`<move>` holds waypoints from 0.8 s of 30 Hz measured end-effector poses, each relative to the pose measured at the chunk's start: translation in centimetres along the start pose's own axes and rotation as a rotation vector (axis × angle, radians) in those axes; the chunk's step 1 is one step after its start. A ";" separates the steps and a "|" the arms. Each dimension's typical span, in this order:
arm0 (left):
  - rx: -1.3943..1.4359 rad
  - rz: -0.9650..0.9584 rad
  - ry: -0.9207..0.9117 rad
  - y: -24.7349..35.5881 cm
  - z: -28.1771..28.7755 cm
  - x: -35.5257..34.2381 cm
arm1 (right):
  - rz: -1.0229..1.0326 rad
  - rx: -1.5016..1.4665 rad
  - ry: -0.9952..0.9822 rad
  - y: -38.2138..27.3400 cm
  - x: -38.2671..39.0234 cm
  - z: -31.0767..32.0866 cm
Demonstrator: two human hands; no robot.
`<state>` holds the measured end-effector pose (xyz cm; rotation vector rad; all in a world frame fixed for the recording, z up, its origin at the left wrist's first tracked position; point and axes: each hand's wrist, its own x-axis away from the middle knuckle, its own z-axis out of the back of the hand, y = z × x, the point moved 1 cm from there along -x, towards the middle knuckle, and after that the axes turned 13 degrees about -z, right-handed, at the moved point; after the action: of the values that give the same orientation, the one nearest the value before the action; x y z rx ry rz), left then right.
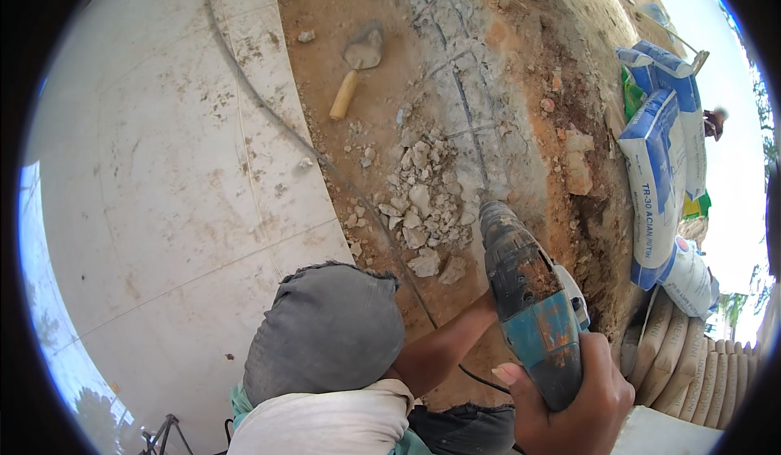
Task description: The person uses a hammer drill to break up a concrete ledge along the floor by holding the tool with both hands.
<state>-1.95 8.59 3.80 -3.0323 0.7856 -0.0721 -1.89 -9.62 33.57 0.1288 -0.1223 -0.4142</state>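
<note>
A teal and black power drill (533,304), smeared with reddish dirt, points away from me at a strip of grey concrete (488,113) scored with dark grooves. My right hand (598,406) is closed around its rear grip, the thumb along the near side. My left forearm (439,353) reaches from beside my grey-clad knee (325,325) to behind the drill's body; the left hand's fingers are hidden there. The drill's nose is over the concrete, but I cannot make out its bit. Broken concrete chunks (423,203) lie in a heap left of the nose.
A trowel (346,93) with a wooden handle lies on the dirt farther off. A cable (260,101) crosses the pale tiled floor (163,170) and the rubble. Blue and white sacks (659,178) and stacked brown sacks (675,357) stand on the right. A person (715,123) is far off.
</note>
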 end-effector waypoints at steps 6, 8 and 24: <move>0.009 -0.019 0.003 -0.4 -0.3 -0.5 | -0.075 -0.045 0.010 1.2 -1.0 0.1; 0.005 -0.021 0.008 -0.3 -0.2 -0.5 | -0.078 -0.110 0.021 1.8 -1.1 -0.6; 0.021 -0.045 0.045 0.0 -0.1 -1.6 | -0.063 -0.109 0.002 1.9 -2.1 0.2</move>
<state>-3.36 9.36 3.85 -3.0386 0.7145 -0.1482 -3.05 -7.08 33.91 0.0260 -0.0940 -0.4831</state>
